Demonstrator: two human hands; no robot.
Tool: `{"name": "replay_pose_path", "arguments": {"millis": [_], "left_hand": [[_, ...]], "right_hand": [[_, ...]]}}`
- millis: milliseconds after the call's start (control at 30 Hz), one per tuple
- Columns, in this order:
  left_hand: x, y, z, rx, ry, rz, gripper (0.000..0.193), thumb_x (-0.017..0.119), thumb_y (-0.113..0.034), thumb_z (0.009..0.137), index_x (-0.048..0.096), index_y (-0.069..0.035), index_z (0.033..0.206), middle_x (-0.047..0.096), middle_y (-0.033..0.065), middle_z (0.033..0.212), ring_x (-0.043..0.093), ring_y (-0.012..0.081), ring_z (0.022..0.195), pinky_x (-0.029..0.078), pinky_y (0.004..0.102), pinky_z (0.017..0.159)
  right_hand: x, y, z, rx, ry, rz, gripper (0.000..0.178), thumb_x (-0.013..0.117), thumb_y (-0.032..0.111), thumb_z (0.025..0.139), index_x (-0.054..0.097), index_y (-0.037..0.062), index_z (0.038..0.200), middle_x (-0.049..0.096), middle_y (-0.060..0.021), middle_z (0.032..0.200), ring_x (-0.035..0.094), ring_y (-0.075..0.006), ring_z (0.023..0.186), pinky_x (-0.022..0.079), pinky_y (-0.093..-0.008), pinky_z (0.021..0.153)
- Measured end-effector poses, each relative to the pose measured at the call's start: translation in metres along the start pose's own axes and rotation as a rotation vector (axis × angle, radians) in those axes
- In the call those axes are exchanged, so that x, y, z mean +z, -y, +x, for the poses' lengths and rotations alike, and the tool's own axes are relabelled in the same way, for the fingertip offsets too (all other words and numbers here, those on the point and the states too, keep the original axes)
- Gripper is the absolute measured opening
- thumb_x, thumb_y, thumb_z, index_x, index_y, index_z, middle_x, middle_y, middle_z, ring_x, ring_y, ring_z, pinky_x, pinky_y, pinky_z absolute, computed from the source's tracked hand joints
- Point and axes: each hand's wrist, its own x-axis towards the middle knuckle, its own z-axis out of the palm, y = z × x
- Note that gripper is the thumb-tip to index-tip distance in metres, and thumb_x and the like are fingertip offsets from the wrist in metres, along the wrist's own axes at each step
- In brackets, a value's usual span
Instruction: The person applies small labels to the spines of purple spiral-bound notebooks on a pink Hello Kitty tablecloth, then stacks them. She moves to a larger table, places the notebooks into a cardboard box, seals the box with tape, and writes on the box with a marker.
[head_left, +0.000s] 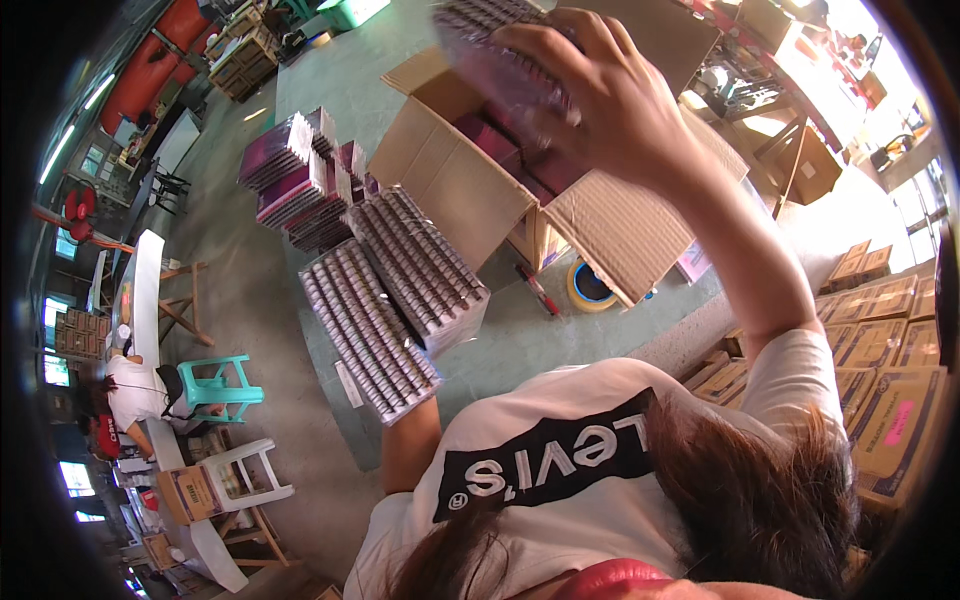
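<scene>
The right hand (600,95), fingers clenched on a shrink-wrapped pack (490,40), holds it directly above the open carton (470,190), long axis running toward the carton's far-left corner.

From my remote feed: a roll of tape (590,285) on the concrete floor at centre, a red-handled cutter (538,290) beside it, a teal plastic stool (222,388) at eight o'clock, a seated worker (130,392) beyond, stacked cartons (885,345) at three o'clock.

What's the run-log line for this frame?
right hand: holds wrapped pack over open carton | left hand: hidden under wrapped bundle | tape roll: on floor
</scene>
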Motion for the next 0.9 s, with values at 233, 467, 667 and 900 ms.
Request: {"name": "replay_pose_path", "arguments": {"millis": [233, 467, 667, 900], "left_hand": [[0.006, 0.010, 0.010, 0.051, -0.020, -0.048, 0.074, 0.043, -0.055, 0.087, 0.033, -0.014, 0.148, 0.035, 0.0110, 0.151, 0.036, 0.0340, 0.137, 0.030, 0.0564, 0.110], [0.002, -0.033, 0.014, 0.234, 0.014, -0.138, 0.076, 0.042, -0.057, 0.086, 0.031, -0.014, 0.149, 0.033, 0.0116, 0.152, 0.035, 0.0358, 0.137, 0.030, 0.0599, 0.109], [0.046, -0.023, 0.034, 0.142, 0.253, -0.414, 0.078, 0.042, -0.058, 0.086, 0.030, -0.014, 0.149, 0.032, 0.0122, 0.153, 0.034, 0.0374, 0.138, 0.030, 0.0629, 0.108], [0.175, 0.009, 0.085, 0.085, 0.168, 0.153, 0.053, 0.055, -0.036, 0.087, 0.052, -0.002, 0.127, 0.060, 0.0148, 0.122, 0.061, 0.0273, 0.108, 0.050, 0.0406, 0.094]], "right_hand": [[0.144, -0.171, -0.026, 0.432, 0.396, -0.134, 0.053, 0.061, 0.035, 0.084, 0.051, 0.0142, 0.131, 0.057, -0.0218, 0.122, 0.053, -0.0400, 0.117, 0.045, -0.0481, 0.097], [0.179, -0.191, -0.021, 0.014, 1.287, -0.118, 0.039, 0.065, 0.032, 0.085, 0.068, 0.0013, 0.109, 0.069, -0.0191, 0.099, 0.066, -0.0365, 0.094, 0.051, -0.0432, 0.086], [0.180, -0.144, 0.028, 0.391, 0.985, 0.545, 0.070, 0.045, 0.061, 0.093, 0.059, 0.0005, 0.126, 0.059, -0.0228, 0.125, 0.057, -0.0325, 0.116, 0.047, -0.0406, 0.095], [0.090, -0.079, 0.038, 0.500, 0.648, 1.163, 0.082, 0.073, 0.020, 0.081, 0.028, 0.0058, 0.148, 0.058, -0.0133, 0.110, 0.054, -0.0158, 0.080, 0.047, -0.0300, 0.077]]}}
